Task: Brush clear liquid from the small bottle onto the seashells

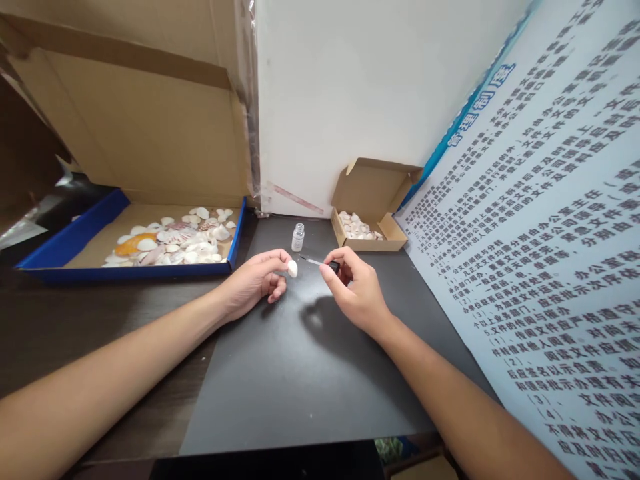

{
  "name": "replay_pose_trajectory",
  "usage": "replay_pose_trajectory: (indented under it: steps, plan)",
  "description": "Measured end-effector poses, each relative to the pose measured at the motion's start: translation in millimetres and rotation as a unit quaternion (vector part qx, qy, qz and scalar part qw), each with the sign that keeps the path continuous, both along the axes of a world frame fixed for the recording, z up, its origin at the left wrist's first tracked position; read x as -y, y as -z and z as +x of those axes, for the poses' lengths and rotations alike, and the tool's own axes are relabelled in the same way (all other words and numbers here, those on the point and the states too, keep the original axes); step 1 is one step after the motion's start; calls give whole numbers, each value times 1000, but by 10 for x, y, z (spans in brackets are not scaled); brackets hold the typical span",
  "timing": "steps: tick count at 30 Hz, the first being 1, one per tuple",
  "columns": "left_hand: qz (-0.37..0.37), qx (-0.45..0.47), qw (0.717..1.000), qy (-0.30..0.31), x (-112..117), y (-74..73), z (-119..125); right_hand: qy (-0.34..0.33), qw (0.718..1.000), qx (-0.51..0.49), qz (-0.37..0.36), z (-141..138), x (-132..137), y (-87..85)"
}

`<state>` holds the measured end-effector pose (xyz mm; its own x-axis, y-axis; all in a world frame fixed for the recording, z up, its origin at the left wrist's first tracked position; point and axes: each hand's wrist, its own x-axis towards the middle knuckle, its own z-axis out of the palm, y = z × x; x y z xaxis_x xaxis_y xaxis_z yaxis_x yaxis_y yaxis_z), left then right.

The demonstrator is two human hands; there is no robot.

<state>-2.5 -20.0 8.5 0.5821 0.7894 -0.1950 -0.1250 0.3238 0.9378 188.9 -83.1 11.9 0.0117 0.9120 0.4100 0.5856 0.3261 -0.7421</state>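
Between the thumb and fingers of my left hand [257, 282] is a small white seashell [293, 269]. My right hand [357, 287] pinches the black cap of a thin brush applicator [313, 261], its tip pointing left toward the shell with a small gap between them. Just behind, a small clear glass bottle [298, 238] with a printed label stands upright and uncapped on the dark grey mat [310, 373]. Some of my right fingers are hidden behind the cap and hand.
To the left, a blue-edged cardboard box [150, 271] holds many seashells [190, 243], an orange one among them. A smaller open cardboard box [395, 233] of white shells [355, 225] stands at the back right. A printed poster [550, 233] lines the right side; a white wall [350, 80] rises behind.
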Motion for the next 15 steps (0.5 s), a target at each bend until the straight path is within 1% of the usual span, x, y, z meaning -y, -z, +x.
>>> replay_pose_trajectory:
  steps: [4,8,11,15]
  plan:
    - [-22,18,999,19,8,8,-4,-32,998,-14,-54,1,-6,28]
    - [-22,22,999,32,16,10,4,-34,996,-10,-84,6,-23,83]
    - [-19,18,998,51,14,20,2,-64,989,-64,-117,-4,-32,121]
    - [-15,14,997,79,18,35,-5,-89,966,-174,-172,-35,-38,132]
